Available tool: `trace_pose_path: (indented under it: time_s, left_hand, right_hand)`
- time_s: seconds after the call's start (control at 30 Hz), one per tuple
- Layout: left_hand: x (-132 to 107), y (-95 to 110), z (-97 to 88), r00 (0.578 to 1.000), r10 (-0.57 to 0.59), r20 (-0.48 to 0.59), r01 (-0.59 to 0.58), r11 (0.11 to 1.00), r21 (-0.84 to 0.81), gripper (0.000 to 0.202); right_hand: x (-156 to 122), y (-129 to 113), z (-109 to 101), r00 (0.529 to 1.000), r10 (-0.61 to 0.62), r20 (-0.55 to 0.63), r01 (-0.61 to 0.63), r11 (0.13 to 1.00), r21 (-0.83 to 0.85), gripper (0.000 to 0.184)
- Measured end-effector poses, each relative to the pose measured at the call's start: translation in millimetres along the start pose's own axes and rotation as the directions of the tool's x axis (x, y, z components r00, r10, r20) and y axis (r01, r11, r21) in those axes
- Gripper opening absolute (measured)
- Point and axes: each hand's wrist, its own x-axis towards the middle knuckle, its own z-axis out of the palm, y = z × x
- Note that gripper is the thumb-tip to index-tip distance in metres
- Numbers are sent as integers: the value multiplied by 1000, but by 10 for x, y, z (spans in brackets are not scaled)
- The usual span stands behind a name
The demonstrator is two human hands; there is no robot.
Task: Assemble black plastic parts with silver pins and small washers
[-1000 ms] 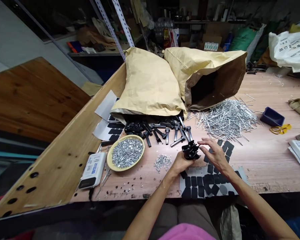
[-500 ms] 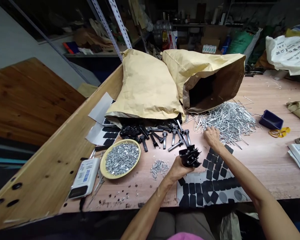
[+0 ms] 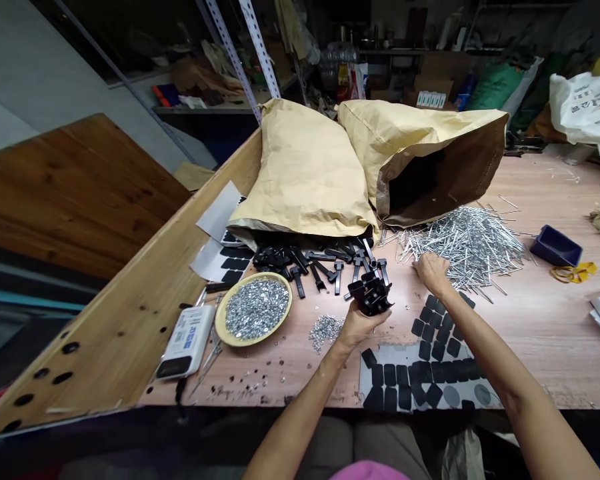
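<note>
My left hand is closed around a bundle of black plastic parts, held upright above the table with their broad ends up. My right hand is at the near left edge of a heap of thin metal rods. Its fingers are curled together, and what is in them, if anything, is hidden. More black plastic parts lie loose beyond my left hand, at the mouth of a paper sack. A small pile of nuts is left of that hand.
A yellow bowl of small metal pieces stands at the left, beside a white box-like device. Black pads on a sheet lie along the front edge. A second sack gapes behind the rods. A blue tray is at the right.
The view has shifted left, so most things sit further right in the picture. My left hand and its bundle have moved slightly left relative to the table. My right hand stays by the rods.
</note>
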Motion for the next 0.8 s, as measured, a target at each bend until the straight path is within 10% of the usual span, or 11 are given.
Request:
trace_pose_path:
  time_s: [0.37, 0.47, 0.6, 0.8]
  left_hand:
    - [11, 0, -53, 997, 13, -81, -11, 1000, 24, 14]
    - [48, 14, -105, 996, 19, -86, -15, 999, 48, 14]
    - [62, 55, -66, 998, 25, -55, -20, 996, 90, 13]
    - [37, 98, 10, 998, 61, 0, -61, 993, 101, 13]
  right_hand:
    - [-307, 33, -207, 999, 8, -40, -9, 1000, -25, 32]
    - [-549, 207, -378, 976, -156, -150, 165, 985, 53, 29]
    - [-950, 330, -558, 763, -468, -446, 573, 809, 132, 27]
    - [-1185, 238, -662, 583, -681, -443, 641, 721, -264, 25]
